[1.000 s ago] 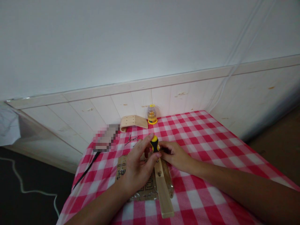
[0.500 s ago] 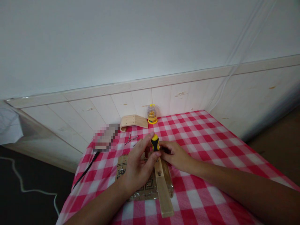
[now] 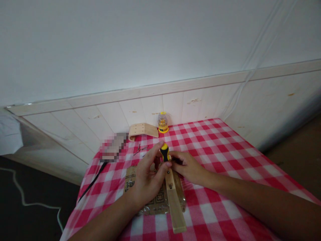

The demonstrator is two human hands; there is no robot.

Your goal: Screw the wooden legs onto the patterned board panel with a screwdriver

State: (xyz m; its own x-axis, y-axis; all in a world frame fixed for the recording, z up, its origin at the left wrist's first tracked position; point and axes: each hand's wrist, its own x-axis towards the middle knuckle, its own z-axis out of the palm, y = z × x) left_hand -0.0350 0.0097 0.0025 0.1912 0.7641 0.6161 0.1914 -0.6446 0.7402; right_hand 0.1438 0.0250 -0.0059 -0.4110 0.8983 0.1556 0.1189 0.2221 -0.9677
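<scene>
A yellow-and-black screwdriver (image 3: pixel 165 153) stands nearly upright over the far end of a wooden bar (image 3: pixel 177 209). My left hand (image 3: pixel 150 177) is closed around its handle, with the index finger near the top and the thumb lower down. On the far right side of the bar, my right hand (image 3: pixel 189 167) is closed on the bar's end; its fingertips are partly hidden. Small dark holes or screw heads show in the bar. Beneath the bar lies a flat brown package (image 3: pixel 155 202) in clear wrapping. The screwdriver's tip is hidden.
A bent wooden piece (image 3: pixel 143 130) with holes stands by the wall, beside a clear-and-yellow bit container (image 3: pixel 163 123). Several loose screws (image 3: pixel 141 149) lie in front. A blurred-out object (image 3: pixel 114 147) with a black strap is at the left, on the checked tablecloth (image 3: pixel 213 150).
The screwdriver's handle has tilted slightly to the left. Both hands keep almost the same places, and the wooden bar has not visibly moved.
</scene>
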